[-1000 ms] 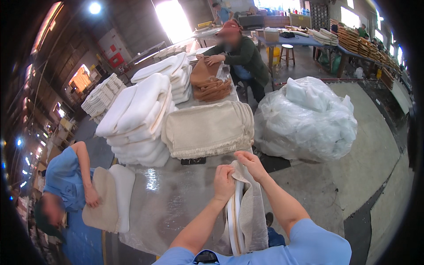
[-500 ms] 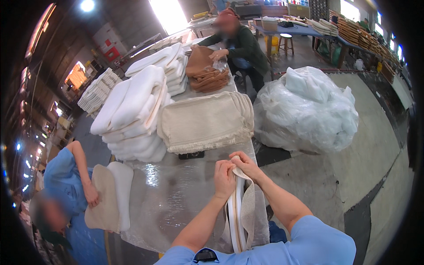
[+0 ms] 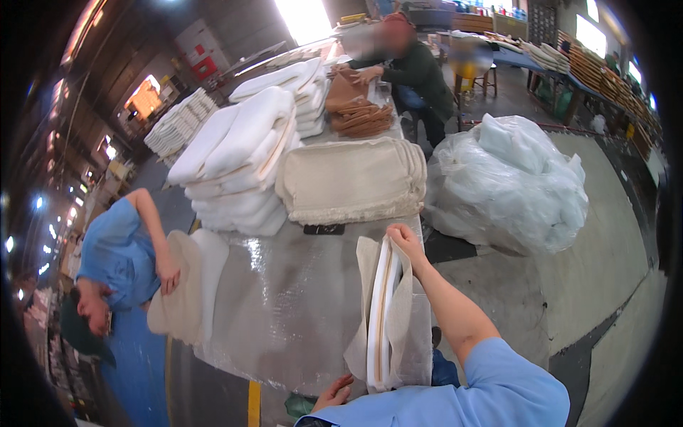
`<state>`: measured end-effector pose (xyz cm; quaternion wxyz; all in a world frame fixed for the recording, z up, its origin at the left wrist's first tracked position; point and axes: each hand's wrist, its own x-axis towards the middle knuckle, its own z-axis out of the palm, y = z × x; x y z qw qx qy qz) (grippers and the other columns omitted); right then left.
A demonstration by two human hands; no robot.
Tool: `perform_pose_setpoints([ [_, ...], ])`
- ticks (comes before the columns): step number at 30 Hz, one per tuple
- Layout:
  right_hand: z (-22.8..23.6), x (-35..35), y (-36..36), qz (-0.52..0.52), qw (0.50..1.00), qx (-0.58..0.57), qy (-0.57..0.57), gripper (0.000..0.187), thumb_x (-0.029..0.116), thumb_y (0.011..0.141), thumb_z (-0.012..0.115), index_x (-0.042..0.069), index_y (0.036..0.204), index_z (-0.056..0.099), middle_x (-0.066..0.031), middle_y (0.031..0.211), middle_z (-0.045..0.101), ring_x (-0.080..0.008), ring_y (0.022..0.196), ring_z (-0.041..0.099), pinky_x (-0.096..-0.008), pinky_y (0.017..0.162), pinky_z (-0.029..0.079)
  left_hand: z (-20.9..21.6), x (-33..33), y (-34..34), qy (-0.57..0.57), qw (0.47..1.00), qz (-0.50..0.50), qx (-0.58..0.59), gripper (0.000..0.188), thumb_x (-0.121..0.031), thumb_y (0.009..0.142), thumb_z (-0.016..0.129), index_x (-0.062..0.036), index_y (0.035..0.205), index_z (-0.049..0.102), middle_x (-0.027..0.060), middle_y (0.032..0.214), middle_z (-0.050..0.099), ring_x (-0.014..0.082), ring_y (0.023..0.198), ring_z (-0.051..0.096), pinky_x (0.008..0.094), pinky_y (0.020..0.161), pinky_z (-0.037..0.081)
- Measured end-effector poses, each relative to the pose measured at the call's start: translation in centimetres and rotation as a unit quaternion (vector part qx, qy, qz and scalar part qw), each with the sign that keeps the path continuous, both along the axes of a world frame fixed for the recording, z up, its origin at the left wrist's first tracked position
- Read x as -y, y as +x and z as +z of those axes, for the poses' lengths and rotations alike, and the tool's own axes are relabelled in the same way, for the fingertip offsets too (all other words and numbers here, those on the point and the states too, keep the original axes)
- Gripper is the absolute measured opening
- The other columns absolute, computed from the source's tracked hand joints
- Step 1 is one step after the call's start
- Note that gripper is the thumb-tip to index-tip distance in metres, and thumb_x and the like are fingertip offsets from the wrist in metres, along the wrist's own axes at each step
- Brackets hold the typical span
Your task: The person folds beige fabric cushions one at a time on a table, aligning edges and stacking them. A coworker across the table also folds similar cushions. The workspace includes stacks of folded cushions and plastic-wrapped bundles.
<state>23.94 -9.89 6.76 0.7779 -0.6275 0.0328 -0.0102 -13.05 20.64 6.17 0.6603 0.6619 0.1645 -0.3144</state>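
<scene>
A beige fabric cover lies lengthwise on the plastic-covered table, its long opening facing up. Inside it sits a white padded cushion insert with a tan line running along its edge. My right hand pinches the cover's far end, fingers closed on the cloth. By the near table edge, just left of the cover's near end, my left hand is held with fingers apart and nothing in it. Part of that hand is hidden by my blue sleeve.
Beyond the cover lie a stack of beige covers, a dark flat object, piled white cushions and brown covers. A big plastic bag stands right. One co-worker handles the brown covers; another, at left, holds a beige cover.
My left hand has let go of the cover's far end and come back to the near edge. My right hand stays on the far end. The cover's opening has spread wider.
</scene>
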Motion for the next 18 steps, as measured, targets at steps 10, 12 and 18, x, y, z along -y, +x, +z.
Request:
perform_pose_setpoints([
  [10, 1.7, -2.7, 0.5, -0.080, 0.978, -0.044, -0.187, 0.040, 0.040, 0.104, 0.066, 0.005, 0.121, 0.071, -0.0056, 0.107, 0.072, -0.0161, 0.097, 0.065, -0.0329, 0.090, 0.052, 0.4, 1.2, -0.5, -0.127, 0.954, 0.247, 0.114, 0.062, -0.046, 0.118, 0.040, -0.0096, 0.168, 0.037, 0.0052, 0.155, 0.055, 0.0165, 0.121, 0.059, 0.0355, 0.101, 0.050],
  [12, 1.3, 0.6, -0.9, -0.079, 0.980, -0.074, -0.167, 0.038, 0.040, 0.107, 0.063, 0.006, 0.122, 0.070, -0.0041, 0.104, 0.070, -0.0141, 0.096, 0.062, -0.0317, 0.087, 0.050, 0.9, 0.0, 1.8, -0.031, 0.940, 0.279, 0.192, 0.061, -0.051, 0.117, 0.036, -0.0122, 0.163, 0.045, 0.0028, 0.149, 0.059, 0.0146, 0.121, 0.058, 0.0324, 0.102, 0.047],
  [18, 1.2, 5.7, -14.0, -0.070, 0.987, -0.133, -0.062, 0.033, 0.039, 0.104, 0.066, 0.013, 0.125, 0.070, 0.0054, 0.094, 0.063, -0.0070, 0.078, 0.051, -0.0286, 0.063, 0.039, 2.6, -3.8, 15.8, -0.020, 0.888, 0.420, 0.184, 0.054, -0.051, 0.116, 0.034, -0.0120, 0.143, 0.059, 0.0030, 0.134, 0.061, 0.0154, 0.123, 0.055, 0.0312, 0.107, 0.041],
])
